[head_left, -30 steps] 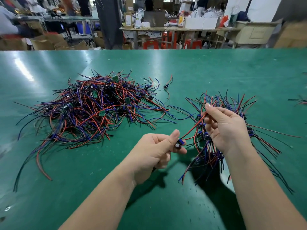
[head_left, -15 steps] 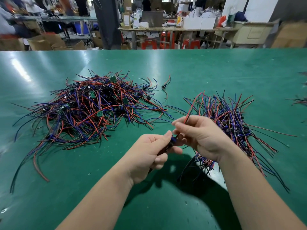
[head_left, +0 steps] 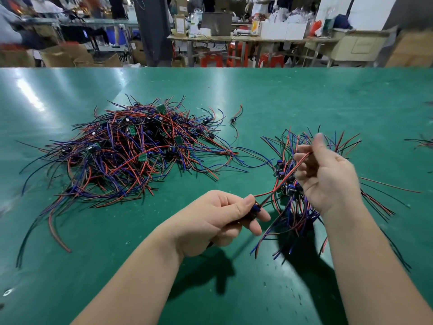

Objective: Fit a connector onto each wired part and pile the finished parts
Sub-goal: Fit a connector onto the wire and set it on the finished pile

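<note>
Over the green bench (head_left: 304, 95), just left of the smaller pile (head_left: 293, 221), your left hand (head_left: 215, 221) fingers (head_left: 243, 204) pinch the wired part (head_left: 256, 205) by its likely rigid body, your right hand (head_left: 328, 177) fingers pinch its seemingly limp, light wire (head_left: 276, 186).

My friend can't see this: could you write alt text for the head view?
A left hand pinches a small blue part while the right hand holds its red wire above a green table; a big pile of wires lies left, a smaller pile right.

Glossy green table mat (head_left: 304, 102), smooth plastic-coated wires (head_left: 131, 158), cardboard boxes (head_left: 61, 56)
</note>
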### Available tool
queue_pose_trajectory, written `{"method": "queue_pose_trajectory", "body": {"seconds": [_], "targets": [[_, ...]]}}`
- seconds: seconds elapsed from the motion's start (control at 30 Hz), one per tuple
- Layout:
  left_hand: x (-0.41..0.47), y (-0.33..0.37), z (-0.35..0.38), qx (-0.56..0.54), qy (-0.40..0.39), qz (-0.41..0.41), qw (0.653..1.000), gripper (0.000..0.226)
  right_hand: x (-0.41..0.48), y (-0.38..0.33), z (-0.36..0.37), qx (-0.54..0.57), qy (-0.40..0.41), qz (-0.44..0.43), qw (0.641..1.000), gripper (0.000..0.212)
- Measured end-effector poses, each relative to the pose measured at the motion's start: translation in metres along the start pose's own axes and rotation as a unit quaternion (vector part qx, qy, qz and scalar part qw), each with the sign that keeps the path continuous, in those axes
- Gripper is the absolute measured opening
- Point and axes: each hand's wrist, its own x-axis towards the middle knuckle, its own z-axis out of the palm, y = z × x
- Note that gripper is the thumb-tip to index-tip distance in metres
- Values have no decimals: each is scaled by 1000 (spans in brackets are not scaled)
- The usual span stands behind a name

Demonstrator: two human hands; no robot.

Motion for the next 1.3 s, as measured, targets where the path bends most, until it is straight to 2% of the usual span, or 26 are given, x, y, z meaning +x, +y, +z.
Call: {"method": "queue_pose_trajectory", "body": {"seconds": [0.07,0.13,0.2,0.27,0.33,0.43,0.5,0.57,0.6,0.7,0.73,0.8,0.9,0.97,1.03,1.1,1.17,1.23,1.3], "targets": [[-3,0,-3,-32,-25,5,999,35,5,-7,-5,58,20,25,998,46],[-3,2,-3,-86,-13,40,995,36,9,-11,-10,63,22,47,997,48],[0,4,-2,-154,20,78,985,35,6,-7,-9,9,-8,68,998,40],[2,6,-3,-235,33,122,964,33,0,3,-5,-100,-68,91,989,27],[3,8,-4,-278,47,159,946,25,-8,12,1,-230,-161,119,952,16],[4,11,-6,-272,92,199,937,17,-19,20,4,-358,-322,168,860,9],[3,12,-7,-259,139,217,931,16,-26,22,4,-394,-406,169,807,5],[3,11,-7,-267,187,229,917,20,-30,24,6,-373,-459,159,791,13],[3,10,-6,-272,195,240,911,21,-31,26,8,-346,-469,154,798,21],[6,8,-2,-216,200,288,911,23,-33,35,17,-208,-445,151,858,39],[6,8,0,-175,208,306,912,25,-34,38,21,-167,-425,156,876,39],[8,5,2,-81,239,350,902,24,-37,45,27,-106,-391,155,901,28],[8,2,3,27,274,389,879,24,-38,47,32,-17,-362,143,921,8],[7,-2,0,93,280,401,867,29,-34,41,30,52,-355,154,921,24],[9,-7,0,210,284,405,844,32,-29,33,26,87,-348,154,921,38],[12,-13,3,281,277,390,832,37,-26,28,22,80,-330,136,931,27],[13,-15,9,257,268,369,852,39,-25,27,21,39,-296,105,949,13],[13,-12,13,120,238,328,906,27,-25,29,20,1,-281,91,955,17],[10,-4,13,-36,192,251,948,9,-26,27,21,-25,-280,89,956,15]]}}
